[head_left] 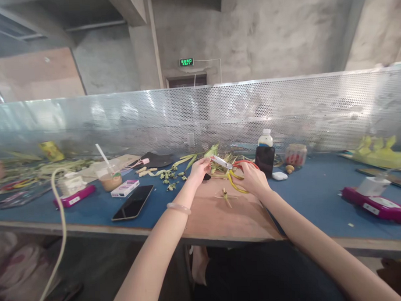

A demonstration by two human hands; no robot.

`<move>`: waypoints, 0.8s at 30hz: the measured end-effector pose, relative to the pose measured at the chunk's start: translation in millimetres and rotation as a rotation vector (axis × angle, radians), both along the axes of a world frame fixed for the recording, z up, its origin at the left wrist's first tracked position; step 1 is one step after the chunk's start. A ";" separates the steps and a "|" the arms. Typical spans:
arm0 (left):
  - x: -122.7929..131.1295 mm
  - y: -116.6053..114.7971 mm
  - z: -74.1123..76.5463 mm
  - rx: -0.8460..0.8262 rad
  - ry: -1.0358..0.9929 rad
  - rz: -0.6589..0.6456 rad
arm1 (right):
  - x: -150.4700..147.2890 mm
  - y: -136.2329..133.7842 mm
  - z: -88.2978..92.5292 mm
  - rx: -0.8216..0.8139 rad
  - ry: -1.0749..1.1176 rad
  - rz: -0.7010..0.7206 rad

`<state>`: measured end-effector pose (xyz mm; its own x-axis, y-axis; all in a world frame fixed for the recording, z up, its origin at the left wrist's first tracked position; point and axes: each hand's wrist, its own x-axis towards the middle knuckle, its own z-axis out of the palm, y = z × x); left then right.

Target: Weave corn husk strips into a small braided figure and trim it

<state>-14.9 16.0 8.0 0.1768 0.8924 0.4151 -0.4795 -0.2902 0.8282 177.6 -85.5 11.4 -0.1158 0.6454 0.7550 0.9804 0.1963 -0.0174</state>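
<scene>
My right hand [252,177] is closed around scissors [223,162] with one red and one yellow handle loop. Their metal blades point left, towards my left hand [200,170]. Those left fingers are pinched together by the blade tips; what they hold is too small to make out. Just behind them a pale green leaf strip [212,150] sticks up from a heap of strips. Below the scissors, a small figure of knotted pale strips [226,197] lies on a brown board [222,220].
Green scraps [171,175] lie left of the board, with a phone [133,203], a small box [125,188] and a drink cup [110,180]. Rightward stand a bottle [265,138], a black case [265,161], a jar [296,156] and a magenta device [375,203]. A perforated metal screen [173,116] runs behind.
</scene>
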 end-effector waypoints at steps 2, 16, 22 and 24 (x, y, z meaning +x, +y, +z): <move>0.2 0.2 -0.3 0.012 0.027 0.010 | 0.0 -0.9 0.6 -0.011 0.007 0.002; -11.7 -4.8 8.6 0.176 0.352 0.074 | 0.9 -1.7 0.2 -0.048 -0.004 0.042; -18.6 -10.3 16.7 0.228 0.457 0.099 | 1.0 -4.9 1.5 -0.072 -0.018 0.073; -22.3 -14.3 20.4 0.252 0.496 0.105 | 0.9 -4.9 1.4 -0.078 -0.032 0.080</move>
